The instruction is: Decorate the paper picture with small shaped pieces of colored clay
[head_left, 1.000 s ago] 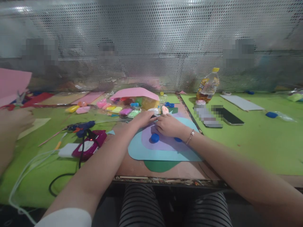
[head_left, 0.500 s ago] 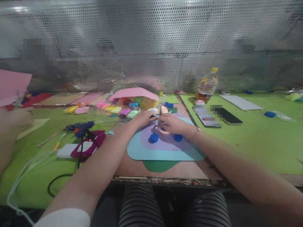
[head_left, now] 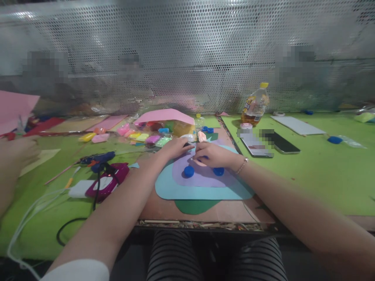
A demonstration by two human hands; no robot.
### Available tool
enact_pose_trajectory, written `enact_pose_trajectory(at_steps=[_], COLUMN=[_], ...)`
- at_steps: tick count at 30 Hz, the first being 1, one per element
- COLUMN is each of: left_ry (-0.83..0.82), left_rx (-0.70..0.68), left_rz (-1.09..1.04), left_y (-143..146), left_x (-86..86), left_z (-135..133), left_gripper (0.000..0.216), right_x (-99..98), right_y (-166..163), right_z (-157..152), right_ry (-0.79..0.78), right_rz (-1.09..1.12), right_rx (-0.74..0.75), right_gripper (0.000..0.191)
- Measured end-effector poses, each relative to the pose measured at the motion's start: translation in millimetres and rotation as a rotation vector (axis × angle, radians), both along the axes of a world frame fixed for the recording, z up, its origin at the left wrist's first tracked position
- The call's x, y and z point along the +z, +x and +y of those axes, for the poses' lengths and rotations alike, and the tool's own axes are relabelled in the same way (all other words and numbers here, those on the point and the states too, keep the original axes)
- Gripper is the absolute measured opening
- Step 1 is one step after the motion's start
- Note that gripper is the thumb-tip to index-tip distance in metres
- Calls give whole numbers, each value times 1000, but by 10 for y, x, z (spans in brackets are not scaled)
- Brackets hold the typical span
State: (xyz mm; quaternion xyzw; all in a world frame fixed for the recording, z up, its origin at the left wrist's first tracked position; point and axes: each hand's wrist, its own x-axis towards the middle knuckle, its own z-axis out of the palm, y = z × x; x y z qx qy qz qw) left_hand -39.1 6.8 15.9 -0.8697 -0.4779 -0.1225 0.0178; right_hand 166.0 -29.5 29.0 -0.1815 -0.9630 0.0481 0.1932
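Observation:
Stacked paper shapes lie in front of me: a light blue sheet (head_left: 202,191), a lilac one (head_left: 202,177) on it, a green one (head_left: 195,206) beneath. Two blue bottle caps (head_left: 189,171) (head_left: 218,171) rest on the lilac paper. My right hand (head_left: 213,155) is curled over a pale pink round piece (head_left: 200,162) and a blue cap at the far edge of the lilac paper. My left hand (head_left: 173,147) lies beside it with fingers pinched on a small dark thing I cannot make out.
Packets of coloured clay (head_left: 146,136) and a pink sheet (head_left: 165,115) lie behind my hands. A glue gun (head_left: 98,158), a magenta device (head_left: 108,181) and cables sit to the left. A bottle (head_left: 255,104) and phones (head_left: 271,142) are on the right. Another person's hand (head_left: 16,150) is at far left.
My right hand has lifted off the lilac paper and curled, uncovering the second blue cap beside it. My left hand has stayed almost still.

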Motion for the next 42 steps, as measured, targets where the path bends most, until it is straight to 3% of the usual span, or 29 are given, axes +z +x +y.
enact_pose_trajectory(at_steps=[18,34,42], left_ry=[-3,-5,-4], left_rx=[-12,-2,0], left_rz=[16,15,36], left_y=[-21,-18,-20], left_x=[-10,-9,-23], left_z=[27,24,45], left_gripper=[45,44,46], right_x=[16,42,-2], right_y=[68,34,20], right_z=[30,-8,-7], right_ry=[75,86,91], right_rz=[-36,-48,-40], right_rx=[14,35,61], right_gripper=[39,33,19])
